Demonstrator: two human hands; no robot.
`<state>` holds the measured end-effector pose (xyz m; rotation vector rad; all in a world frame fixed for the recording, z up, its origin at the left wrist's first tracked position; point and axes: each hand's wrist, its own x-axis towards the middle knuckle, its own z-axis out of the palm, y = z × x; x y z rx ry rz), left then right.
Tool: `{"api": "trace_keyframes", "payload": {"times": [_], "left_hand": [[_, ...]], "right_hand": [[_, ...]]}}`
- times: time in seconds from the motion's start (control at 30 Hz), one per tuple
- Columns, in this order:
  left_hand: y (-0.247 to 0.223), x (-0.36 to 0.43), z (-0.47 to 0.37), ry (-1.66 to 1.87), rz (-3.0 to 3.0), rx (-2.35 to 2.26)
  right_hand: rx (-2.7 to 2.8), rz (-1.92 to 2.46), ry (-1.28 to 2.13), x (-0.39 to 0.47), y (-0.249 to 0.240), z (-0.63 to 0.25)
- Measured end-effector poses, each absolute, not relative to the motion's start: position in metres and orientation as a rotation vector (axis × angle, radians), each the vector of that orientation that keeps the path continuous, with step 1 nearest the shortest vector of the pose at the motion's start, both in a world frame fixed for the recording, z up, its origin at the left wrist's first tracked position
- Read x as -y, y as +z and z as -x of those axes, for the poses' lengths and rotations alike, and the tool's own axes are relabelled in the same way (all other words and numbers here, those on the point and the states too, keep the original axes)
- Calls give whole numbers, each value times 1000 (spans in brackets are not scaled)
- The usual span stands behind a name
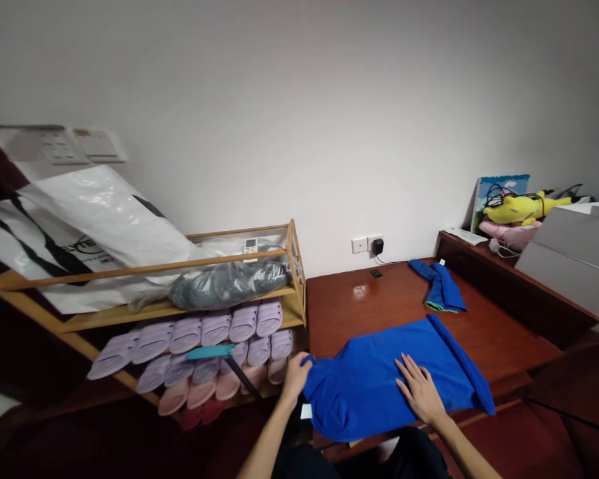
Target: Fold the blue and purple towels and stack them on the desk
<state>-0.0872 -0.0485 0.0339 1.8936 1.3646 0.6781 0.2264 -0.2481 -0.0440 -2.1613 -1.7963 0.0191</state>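
A bright blue garment (379, 379) lies spread over the front of the reddish-brown desk, its right side folded or rolled into a long edge. My left hand (296, 376) is closed on the bunched left end of this garment. Below that hand a small white tag (306, 411) sticks out. With its fingers stretched, my right hand (420, 391) rests flat on the middle of the cloth. Farther back on the desk is a smaller folded blue cloth piece (442, 286) with a green edge, apart from both hands. What kind of garment either one is, I cannot tell.
To the left stands a wooden rack (292, 266) with lilac slippers (214, 326), pink slippers (199, 392) and a white bag (110, 213). A black plug (377, 246) sits in the wall socket. A raised shelf at right holds a yellow plush toy (514, 209) and grey box (572, 246).
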Motion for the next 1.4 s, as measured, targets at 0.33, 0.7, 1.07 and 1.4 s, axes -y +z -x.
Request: {"api": "trace_keyframes", "payload": {"times": [0.33,0.7,1.07,1.4], "left_hand": [[43,109,53,609,-2466,-1237],[-5,122,25,86,-2628,-1318],[-12,110,7,168,-2649,-1422],[-29,91,-45,188,-2648,-1476]], "right_hand": [[1626,2051,163,255,-42,-267],[1259,2627,-239,270,-77,-341],[1357,2514,-556,174,-54,-379],[651,2595,-229,98,-66,-444]]}}
